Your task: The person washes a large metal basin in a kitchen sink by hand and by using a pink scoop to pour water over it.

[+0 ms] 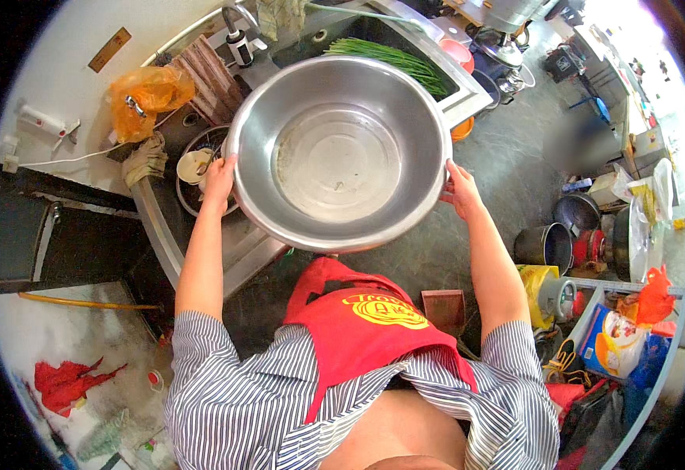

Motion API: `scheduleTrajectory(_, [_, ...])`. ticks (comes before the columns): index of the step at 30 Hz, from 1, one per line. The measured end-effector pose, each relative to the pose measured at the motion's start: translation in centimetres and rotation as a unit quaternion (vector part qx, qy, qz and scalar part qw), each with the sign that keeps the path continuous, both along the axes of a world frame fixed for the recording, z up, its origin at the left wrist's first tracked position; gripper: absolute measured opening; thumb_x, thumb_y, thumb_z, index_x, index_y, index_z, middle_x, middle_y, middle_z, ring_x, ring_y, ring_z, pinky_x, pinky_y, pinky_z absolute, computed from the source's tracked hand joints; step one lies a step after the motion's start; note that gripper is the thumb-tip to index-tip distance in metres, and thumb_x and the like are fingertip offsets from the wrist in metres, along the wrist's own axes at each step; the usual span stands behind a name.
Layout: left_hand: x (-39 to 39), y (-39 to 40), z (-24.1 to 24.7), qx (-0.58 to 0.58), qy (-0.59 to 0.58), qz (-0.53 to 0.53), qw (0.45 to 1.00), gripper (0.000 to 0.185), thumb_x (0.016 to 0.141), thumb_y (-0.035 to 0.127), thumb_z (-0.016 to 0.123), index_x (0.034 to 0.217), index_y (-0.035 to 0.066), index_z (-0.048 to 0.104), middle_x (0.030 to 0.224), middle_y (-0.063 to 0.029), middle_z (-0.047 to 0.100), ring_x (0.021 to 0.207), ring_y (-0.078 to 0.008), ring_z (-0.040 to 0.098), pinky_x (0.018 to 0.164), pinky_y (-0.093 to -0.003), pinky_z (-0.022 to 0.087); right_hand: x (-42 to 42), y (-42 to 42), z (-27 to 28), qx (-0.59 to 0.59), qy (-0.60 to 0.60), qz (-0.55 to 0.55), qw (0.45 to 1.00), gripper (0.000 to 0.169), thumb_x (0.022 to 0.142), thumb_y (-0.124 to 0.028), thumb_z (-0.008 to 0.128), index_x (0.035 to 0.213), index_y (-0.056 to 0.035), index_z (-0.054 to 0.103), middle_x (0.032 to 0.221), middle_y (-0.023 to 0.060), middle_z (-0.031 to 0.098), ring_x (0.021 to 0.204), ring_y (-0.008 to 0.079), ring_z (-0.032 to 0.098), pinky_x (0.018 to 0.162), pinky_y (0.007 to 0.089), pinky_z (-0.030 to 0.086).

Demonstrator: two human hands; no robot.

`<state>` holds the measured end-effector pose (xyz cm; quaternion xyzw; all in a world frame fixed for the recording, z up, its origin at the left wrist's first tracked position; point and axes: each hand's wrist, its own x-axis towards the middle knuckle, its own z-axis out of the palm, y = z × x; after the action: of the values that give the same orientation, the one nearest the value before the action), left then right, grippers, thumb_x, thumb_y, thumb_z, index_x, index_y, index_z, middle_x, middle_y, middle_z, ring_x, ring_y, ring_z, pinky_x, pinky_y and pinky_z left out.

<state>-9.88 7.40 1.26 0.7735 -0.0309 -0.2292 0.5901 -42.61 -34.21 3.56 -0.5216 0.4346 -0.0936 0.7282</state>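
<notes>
A wide stainless steel basin [342, 170] is held up before me, its open top facing the camera. My left hand [219, 182] grips its rim on the left, and my right hand [461, 188] grips the rim on the right; the fingers of both are partly hidden behind it. Inside, the basin holds no solid items, only a few small specks and marks on its bottom. Beyond its far rim, long green stalks [389, 59] lie in a sink [289, 54]. Left of the basin, bowls [192, 167] stand in a round container, partly covered by my left hand.
A faucet [239, 44] rises behind the sink's left part. An orange plastic bag [142, 100] hangs at the wall. At right on the floor stand a metal pot [545, 245] and a gas cylinder [558, 298]. A dustpan [443, 308] lies below the basin.
</notes>
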Motion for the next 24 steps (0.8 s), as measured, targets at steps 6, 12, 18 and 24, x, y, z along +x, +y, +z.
scheduleTrajectory(6, [2.0, -2.6, 0.0, 0.078, -0.059, 0.011, 0.995, 0.036, 0.087, 0.024, 0.064, 0.102, -0.008, 0.059, 0.089, -0.0126, 0.063, 0.078, -0.0177, 0.060, 0.069, -0.0331, 0.048, 3.7, 0.0, -1.4, -0.177, 0.050, -0.060, 0.981, 0.038, 0.082, -0.023, 0.069, 0.103, 0.0071, 0.062, 0.087, 0.0108, 0.066, 0.074, 0.0184, 0.062, 0.066, 0.0337, 0.050])
scheduleTrajectory(12, [2.5, -5.1, -2.8, 0.067, -0.071, -0.007, 0.995, 0.034, 0.088, 0.025, 0.065, 0.098, -0.007, 0.061, 0.088, -0.0098, 0.065, 0.079, -0.0151, 0.058, 0.071, -0.0318, 0.047, 3.3, -0.1, 4.9, -0.271, 0.031, -0.099, 0.957, 0.032, 0.078, -0.018, 0.070, 0.098, 0.0069, 0.064, 0.080, 0.0093, 0.066, 0.073, 0.0172, 0.062, 0.066, 0.0322, 0.049])
scheduleTrajectory(18, [2.2, -11.3, -5.9, -0.082, -0.146, -0.005, 0.986, 0.035, 0.090, 0.030, 0.064, 0.093, -0.005, 0.061, 0.083, -0.0079, 0.063, 0.074, -0.0146, 0.054, 0.069, -0.0308, 0.045, -2.5, -2.1, 4.1, -0.381, 0.056, -0.152, 0.910, 0.024, 0.078, -0.017, 0.070, 0.091, 0.0027, 0.065, 0.076, 0.0065, 0.065, 0.072, 0.0134, 0.060, 0.066, 0.0300, 0.048])
scheduleTrajectory(24, [2.1, -16.0, 3.8, 0.003, -0.296, -0.099, 0.950, 0.035, 0.090, 0.032, 0.063, 0.084, -0.002, 0.059, 0.070, -0.0040, 0.055, 0.065, -0.0126, 0.047, 0.060, -0.0308, 0.041, -6.8, -1.6, -1.8, -0.159, -0.063, -0.250, 0.953, 0.026, 0.083, -0.010, 0.066, 0.104, 0.0031, 0.058, 0.092, 0.0070, 0.064, 0.079, 0.0158, 0.060, 0.072, 0.0308, 0.050])
